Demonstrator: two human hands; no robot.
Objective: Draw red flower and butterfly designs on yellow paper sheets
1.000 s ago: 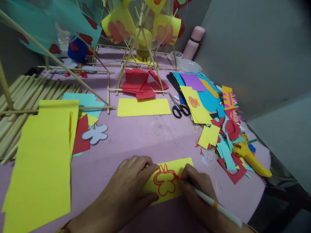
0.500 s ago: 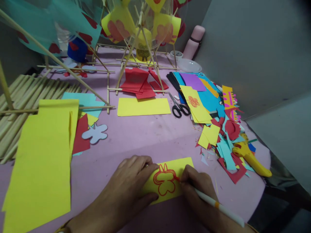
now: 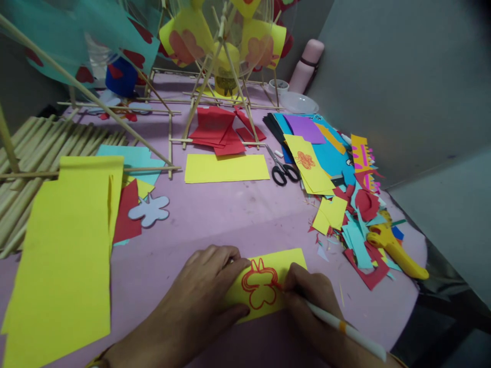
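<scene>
On a small yellow paper (image 3: 289, 260) at the front of the table is a red-outlined butterfly drawing (image 3: 261, 281). My left hand (image 3: 210, 286) lies over the paper's left part, thumb and forefinger apart, pressing it against the table. My right hand (image 3: 312, 294) is closed around a white marker (image 3: 341, 325) with an orange band. The marker's tip is beside the drawing's right wing, mostly hidden by my fingers.
Black-handled scissors (image 3: 284, 171) lie beyond my hands. Paper scraps (image 3: 358, 240) and a yellow-handled tool (image 3: 399, 250) are at right. Large yellow sheets (image 3: 65, 255) and a butterfly cutout (image 3: 149, 210) sit at left. A stick frame (image 3: 203, 97) stands behind.
My right hand has shifted very slightly, and the marker's red tip is now less visible behind the fingers. My left hand and the paper stay in place.
</scene>
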